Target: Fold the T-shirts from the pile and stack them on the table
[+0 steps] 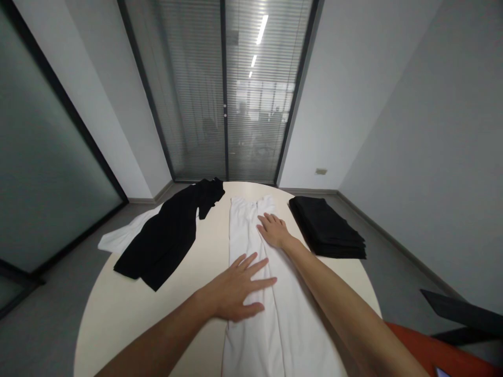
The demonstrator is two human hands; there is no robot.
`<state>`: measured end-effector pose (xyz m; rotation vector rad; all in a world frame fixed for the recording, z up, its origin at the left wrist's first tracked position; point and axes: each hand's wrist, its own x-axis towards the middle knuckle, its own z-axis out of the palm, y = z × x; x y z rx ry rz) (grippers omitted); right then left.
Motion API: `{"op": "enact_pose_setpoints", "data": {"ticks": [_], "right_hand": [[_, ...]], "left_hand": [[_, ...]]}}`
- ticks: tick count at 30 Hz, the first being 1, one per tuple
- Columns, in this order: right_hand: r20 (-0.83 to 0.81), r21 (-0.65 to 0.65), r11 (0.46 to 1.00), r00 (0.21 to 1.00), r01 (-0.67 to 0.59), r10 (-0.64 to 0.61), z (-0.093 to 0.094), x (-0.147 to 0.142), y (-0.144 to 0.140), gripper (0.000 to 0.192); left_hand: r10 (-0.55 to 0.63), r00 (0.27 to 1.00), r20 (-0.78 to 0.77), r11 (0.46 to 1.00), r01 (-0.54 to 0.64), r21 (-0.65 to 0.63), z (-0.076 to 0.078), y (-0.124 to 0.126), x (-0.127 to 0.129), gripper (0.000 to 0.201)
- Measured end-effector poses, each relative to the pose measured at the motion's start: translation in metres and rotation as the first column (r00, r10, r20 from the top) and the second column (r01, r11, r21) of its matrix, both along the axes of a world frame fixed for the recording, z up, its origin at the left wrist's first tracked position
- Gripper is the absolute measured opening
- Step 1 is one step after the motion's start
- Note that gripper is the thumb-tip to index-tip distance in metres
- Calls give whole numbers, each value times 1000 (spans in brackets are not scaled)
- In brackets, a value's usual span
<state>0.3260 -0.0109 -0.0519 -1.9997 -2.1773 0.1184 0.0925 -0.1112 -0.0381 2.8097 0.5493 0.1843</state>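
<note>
White trousers (251, 343) lie lengthwise on the round table, waistband at the far end and legs running toward me past the lower edge of the view. My left hand (239, 290) rests on the middle of them, fingers spread wide. Farther up, just below the waistband, my right hand (273, 230) lies flat on the cloth near its right side. Neither hand grips anything. My right forearm covers part of the right trouser leg.
A pale round table (106, 324) carries black clothing (168, 230) over a white garment (129, 233) at left. Folded black garments (326, 225) are stacked at right. An orange chair seat (424, 351) with a black armrest (463, 309) stands lower right. Glass panels with blinds are behind.
</note>
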Motion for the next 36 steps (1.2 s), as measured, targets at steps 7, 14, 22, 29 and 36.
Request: {"op": "enact_pose_setpoints", "data": {"ticks": [7,14,22,29,36], "right_hand": [[-16,29,994,994,110,-109,8,1,27,41],[-2,55,942,943,332,-332,17,-12,69,44],[-33,68,940,942,336,-334,11,-11,90,32],[-91,115,955,960,273,-263,11,-8,89,44],[-69,74,987,988,143,-138,-1,-9,80,43]], "left_hand": [[-22,999,23,1000,22,-8,-3,-5,4,61],[-53,992,117,998,48,43,-8,-4,4,56],[-211,953,216,958,158,239,-7,-2,22,22],[-290,945,154,865,190,464,-7,-12,34,14],[-274,936,222,875,147,462,-3,-12,31,13]]}}
